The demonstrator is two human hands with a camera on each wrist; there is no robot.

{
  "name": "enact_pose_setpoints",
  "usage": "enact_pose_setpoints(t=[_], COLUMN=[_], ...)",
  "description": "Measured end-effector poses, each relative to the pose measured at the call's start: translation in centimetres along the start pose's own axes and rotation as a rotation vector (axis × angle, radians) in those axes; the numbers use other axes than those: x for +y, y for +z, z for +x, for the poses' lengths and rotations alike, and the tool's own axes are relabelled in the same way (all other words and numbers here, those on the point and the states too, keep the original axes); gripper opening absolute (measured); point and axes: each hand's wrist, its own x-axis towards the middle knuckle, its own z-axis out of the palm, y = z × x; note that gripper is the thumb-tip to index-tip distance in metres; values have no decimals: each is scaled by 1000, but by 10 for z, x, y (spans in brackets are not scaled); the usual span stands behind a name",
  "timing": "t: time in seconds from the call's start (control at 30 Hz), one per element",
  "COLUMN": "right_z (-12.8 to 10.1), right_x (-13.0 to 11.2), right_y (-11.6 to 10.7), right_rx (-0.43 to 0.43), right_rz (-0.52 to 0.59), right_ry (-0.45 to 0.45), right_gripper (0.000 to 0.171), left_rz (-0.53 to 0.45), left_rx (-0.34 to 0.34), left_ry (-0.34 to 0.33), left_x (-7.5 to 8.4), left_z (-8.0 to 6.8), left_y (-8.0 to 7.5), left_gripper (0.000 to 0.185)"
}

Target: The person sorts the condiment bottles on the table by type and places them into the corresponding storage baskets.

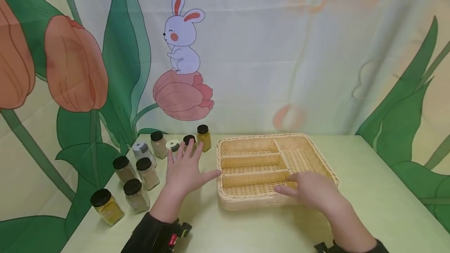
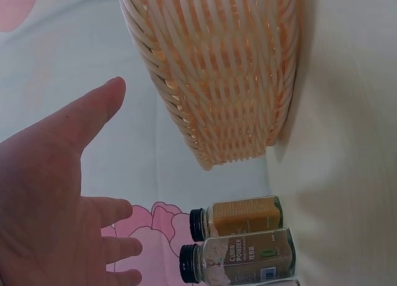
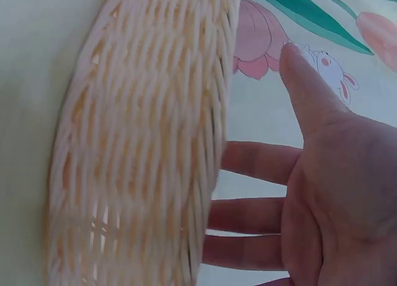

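while both my hands hover flat over the table, this is how things lie
hidden: the tips of my right hand (image 1: 309, 192) fingers drop behind the near rim of the wicker tray (image 1: 246, 202); one dark-capped jar (image 1: 189, 140) is mostly covered by my left hand's fingers; most labels are too small to read, only "cumin powder" shows on the cumin jar (image 2: 245, 255) in the left wrist view
left hand (image 1: 184, 171): fingers spread and straight, holding nothing, thumb reaching toward the tray's left wall; i cannot tell whether it touches
right hand: fingers relaxed and nearly straight, gripping nothing, over the tray's near right corner
wicker tray: on the table (image 1: 369, 206) right of centre, between my hands
tray axis: long side runs left to right; three long slots lie along it, one wide compartment at the right end
spice jars: upright in a loose cluster left of the tray, the yellow jar (image 1: 204, 137) nearest it
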Motion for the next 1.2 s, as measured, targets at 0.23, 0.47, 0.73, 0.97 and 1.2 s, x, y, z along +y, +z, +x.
enact_pose_setpoints(t=[0.23,0.47,0.73,0.97,1.2], right_z=[5,21,43,54,63], right_x=[21,57,99,123,131], right_y=[-25,-44,-35,-18,-9], right_rx=[101,143,100,10,-64], right_rz=[-20,98,288,431,507], right_ry=[8,-18,-13,48,115], right_gripper=[96,96,102,105,112], left_rz=[-9,0,-3,3,0], left_rx=[-4,-1,1,2,5], left_ry=[4,1,3,-6,-5], left_x=[0,0,0,0,0], left_z=[0,1,0,1,0], left_y=[-3,-3,-2,-3,-3], left_gripper=[117,116,116,115,115])
